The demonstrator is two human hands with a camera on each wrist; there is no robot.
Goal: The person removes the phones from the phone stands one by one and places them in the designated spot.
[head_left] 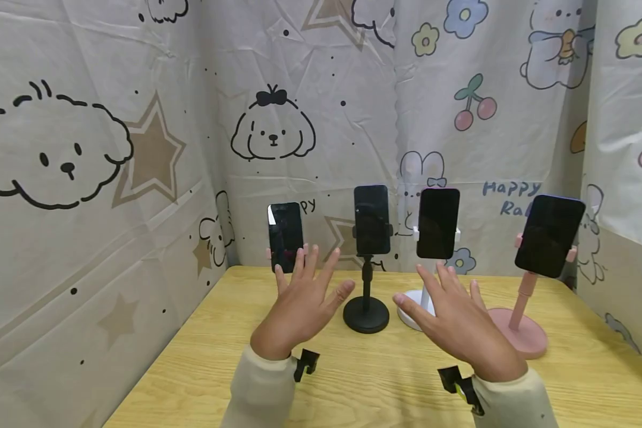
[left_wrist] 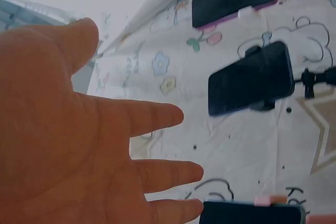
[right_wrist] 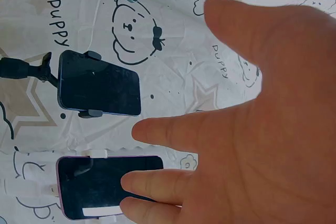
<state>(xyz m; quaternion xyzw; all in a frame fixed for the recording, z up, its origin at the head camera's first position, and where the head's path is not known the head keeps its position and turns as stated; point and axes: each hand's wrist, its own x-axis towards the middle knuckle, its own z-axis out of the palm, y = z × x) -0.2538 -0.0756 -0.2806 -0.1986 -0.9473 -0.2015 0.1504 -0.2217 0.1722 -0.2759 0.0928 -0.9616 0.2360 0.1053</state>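
Note:
Both hands are raised over the table with fingers spread and nothing in them. The left hand (head_left: 303,306) overlaps the lower part of the leftmost phone (head_left: 286,235) in the head view. My right hand (head_left: 455,318) reaches up in front of the white stand (head_left: 411,310), partly hiding its base and pole. Between the hands stands a phone (head_left: 371,220) clamped in a black stand (head_left: 366,315). Another phone (head_left: 438,224) sits in the white stand's clamp. At the right, a tilted phone (head_left: 550,236) is held by a pink stand (head_left: 525,333). All the screens look dark.
The wooden table (head_left: 374,380) carries the stands in a row toward its back edge. Fabric curtains (head_left: 310,71) printed with puppies, stars, flowers and cherries hang behind and at both sides. A black strap mount (head_left: 306,364) sits on the left wrist, another (head_left: 460,387) on the right.

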